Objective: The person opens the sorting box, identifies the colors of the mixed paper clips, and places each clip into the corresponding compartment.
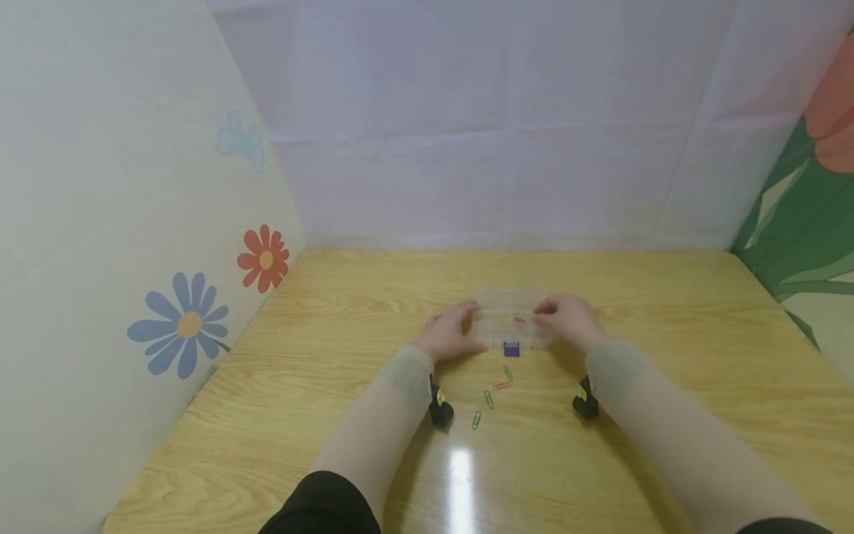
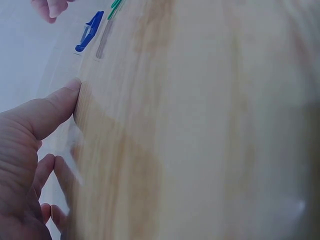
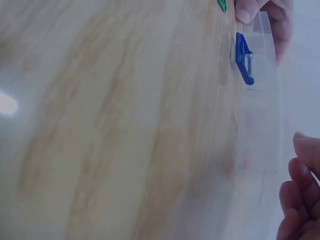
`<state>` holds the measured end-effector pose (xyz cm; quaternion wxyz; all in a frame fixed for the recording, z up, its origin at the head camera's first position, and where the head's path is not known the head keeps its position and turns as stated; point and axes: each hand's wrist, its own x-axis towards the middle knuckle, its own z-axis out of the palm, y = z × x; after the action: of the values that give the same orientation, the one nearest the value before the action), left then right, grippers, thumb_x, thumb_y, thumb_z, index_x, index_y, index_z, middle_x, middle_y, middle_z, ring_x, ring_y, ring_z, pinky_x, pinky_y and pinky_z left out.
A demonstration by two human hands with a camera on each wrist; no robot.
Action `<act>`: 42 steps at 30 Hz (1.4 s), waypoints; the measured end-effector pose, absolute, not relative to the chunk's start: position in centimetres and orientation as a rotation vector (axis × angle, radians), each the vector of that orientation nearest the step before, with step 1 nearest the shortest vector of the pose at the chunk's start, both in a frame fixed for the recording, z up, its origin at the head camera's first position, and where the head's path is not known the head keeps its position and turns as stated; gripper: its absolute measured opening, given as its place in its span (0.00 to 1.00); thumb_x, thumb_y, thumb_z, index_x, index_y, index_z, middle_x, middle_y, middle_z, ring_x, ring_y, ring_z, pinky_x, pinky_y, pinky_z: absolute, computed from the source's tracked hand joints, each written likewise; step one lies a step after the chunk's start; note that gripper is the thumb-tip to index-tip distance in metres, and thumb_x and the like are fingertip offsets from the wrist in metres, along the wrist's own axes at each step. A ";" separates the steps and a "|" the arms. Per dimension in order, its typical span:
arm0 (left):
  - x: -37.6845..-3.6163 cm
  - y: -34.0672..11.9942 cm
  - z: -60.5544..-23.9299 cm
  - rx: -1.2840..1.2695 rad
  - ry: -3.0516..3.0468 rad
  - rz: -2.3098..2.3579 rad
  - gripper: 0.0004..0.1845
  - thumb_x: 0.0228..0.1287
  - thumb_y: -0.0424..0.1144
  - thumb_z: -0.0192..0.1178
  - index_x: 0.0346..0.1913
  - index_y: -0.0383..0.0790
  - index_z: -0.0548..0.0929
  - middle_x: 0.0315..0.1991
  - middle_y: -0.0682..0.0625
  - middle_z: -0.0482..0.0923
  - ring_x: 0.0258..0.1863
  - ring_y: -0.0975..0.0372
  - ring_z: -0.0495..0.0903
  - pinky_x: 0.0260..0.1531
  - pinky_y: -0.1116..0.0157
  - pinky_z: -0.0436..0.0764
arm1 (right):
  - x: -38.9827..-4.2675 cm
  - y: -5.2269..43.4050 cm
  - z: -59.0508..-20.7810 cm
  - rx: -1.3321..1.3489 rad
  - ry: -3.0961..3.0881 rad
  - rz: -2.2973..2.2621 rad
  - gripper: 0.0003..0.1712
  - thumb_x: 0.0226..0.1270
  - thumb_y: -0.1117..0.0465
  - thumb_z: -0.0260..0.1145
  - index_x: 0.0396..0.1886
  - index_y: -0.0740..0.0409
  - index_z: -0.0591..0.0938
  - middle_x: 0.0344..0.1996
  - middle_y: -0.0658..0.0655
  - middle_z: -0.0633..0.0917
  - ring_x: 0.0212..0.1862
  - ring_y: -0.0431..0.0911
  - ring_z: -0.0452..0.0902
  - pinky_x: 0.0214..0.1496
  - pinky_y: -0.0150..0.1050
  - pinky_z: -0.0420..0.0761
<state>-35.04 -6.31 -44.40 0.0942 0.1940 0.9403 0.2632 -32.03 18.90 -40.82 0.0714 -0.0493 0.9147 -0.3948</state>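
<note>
A clear plastic box (image 1: 494,337) with a blue latch (image 1: 511,348) on its front stands on the table with its lid raised at the back. Small yellow and red pieces (image 1: 519,320) lie inside, too blurred to name. My left hand (image 1: 450,334) holds the box's left end, thumb at the front corner and fingers round the side. Over the right part of the box hovers my right hand (image 1: 570,320). Its fingers (image 3: 300,172) are loosely bent, thumb and index tips slightly apart, and nothing shows between them. In front of the latch lie green paper clips (image 1: 489,400) and a red paper clip (image 1: 501,386).
The wooden table (image 1: 320,311) meets a white cloth backdrop (image 1: 507,148) behind the box. A flower-printed panel (image 1: 80,222) borders the left side and another printed panel (image 1: 821,222) the right. Black wrist cameras (image 1: 440,411) hang below both wrists.
</note>
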 end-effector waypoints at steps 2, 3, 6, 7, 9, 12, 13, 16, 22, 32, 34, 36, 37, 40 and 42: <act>-35.0 -6.3 -44.4 0.577 2.786 0.785 0.46 0.52 0.55 0.70 0.73 0.50 0.61 0.74 0.55 0.55 0.73 0.59 0.54 0.70 0.49 0.45 | -31.8 18.7 -40.6 -0.160 2.752 -1.179 0.15 0.68 0.59 0.63 0.50 0.61 0.82 0.50 0.62 0.82 0.54 0.58 0.75 0.60 0.56 0.71; -35.1 -6.3 -44.4 0.578 2.786 0.785 0.46 0.52 0.55 0.71 0.73 0.50 0.61 0.74 0.55 0.55 0.73 0.59 0.54 0.70 0.49 0.45 | -31.7 18.7 -40.6 -0.176 2.759 -1.169 0.15 0.68 0.59 0.63 0.50 0.61 0.82 0.50 0.62 0.82 0.54 0.58 0.75 0.60 0.56 0.71; -35.1 -6.3 -44.3 0.584 2.788 0.779 0.46 0.52 0.55 0.70 0.73 0.50 0.61 0.74 0.55 0.55 0.73 0.59 0.54 0.70 0.49 0.45 | -31.5 18.5 -40.6 -0.211 2.775 -1.151 0.14 0.67 0.58 0.64 0.48 0.60 0.83 0.48 0.60 0.83 0.53 0.56 0.75 0.59 0.55 0.72; -35.1 -6.3 -44.3 0.585 2.791 0.775 0.46 0.52 0.55 0.70 0.73 0.50 0.61 0.74 0.55 0.55 0.72 0.59 0.54 0.70 0.49 0.45 | -31.4 18.4 -40.6 -0.235 2.785 -1.139 0.13 0.66 0.58 0.64 0.47 0.59 0.83 0.47 0.60 0.83 0.52 0.56 0.76 0.58 0.55 0.72; -35.2 -6.3 -44.4 0.587 2.794 0.773 0.46 0.52 0.55 0.70 0.73 0.50 0.62 0.74 0.55 0.55 0.72 0.59 0.55 0.70 0.49 0.45 | -31.2 18.1 -40.7 -0.284 2.793 -1.127 0.12 0.66 0.58 0.65 0.46 0.59 0.84 0.45 0.59 0.84 0.49 0.54 0.77 0.56 0.54 0.74; -35.1 -6.3 -44.3 0.587 2.794 0.772 0.46 0.52 0.55 0.70 0.73 0.50 0.62 0.74 0.55 0.55 0.72 0.59 0.55 0.70 0.48 0.45 | -30.8 17.7 -40.8 -0.344 2.795 -1.126 0.11 0.65 0.58 0.66 0.44 0.58 0.85 0.44 0.57 0.85 0.47 0.52 0.78 0.53 0.52 0.76; -35.1 -6.3 -44.3 0.585 2.792 0.773 0.46 0.52 0.55 0.70 0.73 0.50 0.62 0.74 0.55 0.55 0.72 0.59 0.55 0.70 0.48 0.45 | -30.6 17.5 -40.8 -0.371 2.792 -1.129 0.11 0.64 0.59 0.66 0.43 0.58 0.85 0.44 0.57 0.85 0.46 0.52 0.78 0.52 0.51 0.77; -35.0 -6.3 -44.2 0.583 2.791 0.767 0.45 0.53 0.55 0.70 0.73 0.50 0.61 0.74 0.55 0.55 0.72 0.59 0.54 0.70 0.48 0.45 | -30.3 17.0 -41.0 -0.430 2.781 -1.139 0.10 0.62 0.60 0.68 0.42 0.57 0.86 0.43 0.56 0.85 0.44 0.49 0.78 0.50 0.48 0.78; -34.9 -6.3 -44.1 0.580 2.794 0.750 0.45 0.54 0.56 0.69 0.73 0.51 0.61 0.75 0.56 0.54 0.73 0.60 0.54 0.70 0.49 0.46 | -29.3 16.1 -41.1 -0.545 2.736 -1.110 0.04 0.59 0.61 0.70 0.35 0.51 0.86 0.37 0.50 0.84 0.43 0.47 0.76 0.48 0.47 0.76; -35.1 -6.4 -44.4 0.587 2.801 0.752 0.45 0.53 0.56 0.69 0.73 0.51 0.62 0.74 0.56 0.55 0.73 0.60 0.54 0.70 0.49 0.47 | -27.3 14.6 -41.3 -0.833 2.689 -1.001 0.06 0.55 0.61 0.73 0.33 0.50 0.87 0.29 0.42 0.82 0.39 0.42 0.73 0.57 0.52 0.68; -35.2 -6.4 -44.5 0.589 2.802 0.757 0.45 0.53 0.56 0.69 0.72 0.51 0.62 0.74 0.56 0.55 0.72 0.60 0.54 0.70 0.48 0.46 | -26.8 14.2 -41.4 -0.853 2.617 -1.040 0.06 0.55 0.62 0.73 0.34 0.51 0.87 0.30 0.44 0.82 0.38 0.42 0.74 0.56 0.52 0.70; -35.2 -6.4 -44.5 0.587 2.801 0.764 0.44 0.53 0.56 0.69 0.72 0.51 0.62 0.74 0.56 0.55 0.72 0.60 0.54 0.70 0.49 0.46 | -26.3 13.7 -41.4 -0.853 2.553 -1.061 0.07 0.56 0.63 0.72 0.36 0.51 0.87 0.32 0.44 0.82 0.39 0.42 0.74 0.51 0.47 0.73; -35.2 -6.4 -44.5 0.588 2.802 0.766 0.44 0.53 0.56 0.69 0.72 0.51 0.62 0.74 0.56 0.55 0.72 0.60 0.54 0.70 0.49 0.46 | -26.1 13.5 -41.4 -0.846 2.523 -1.067 0.07 0.57 0.64 0.71 0.36 0.52 0.86 0.33 0.45 0.82 0.39 0.42 0.75 0.46 0.44 0.75; -35.2 -6.4 -44.6 0.594 2.804 0.770 0.45 0.53 0.56 0.70 0.72 0.51 0.62 0.74 0.56 0.56 0.72 0.60 0.55 0.70 0.48 0.46 | -25.5 12.9 -41.4 -0.910 2.498 -1.005 0.08 0.57 0.64 0.70 0.37 0.50 0.86 0.35 0.43 0.81 0.41 0.41 0.76 0.47 0.42 0.76; -35.3 -6.4 -44.6 0.601 2.808 0.770 0.45 0.52 0.56 0.70 0.72 0.50 0.63 0.74 0.56 0.56 0.72 0.60 0.55 0.70 0.48 0.46 | -25.2 12.5 -41.4 -0.987 2.513 -0.931 0.08 0.57 0.63 0.71 0.37 0.49 0.86 0.35 0.41 0.81 0.40 0.39 0.76 0.48 0.40 0.76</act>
<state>-35.28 -6.38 -44.61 0.0840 0.2013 0.9412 0.2581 -25.18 12.47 -41.35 0.1422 -0.3421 0.8709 -0.3228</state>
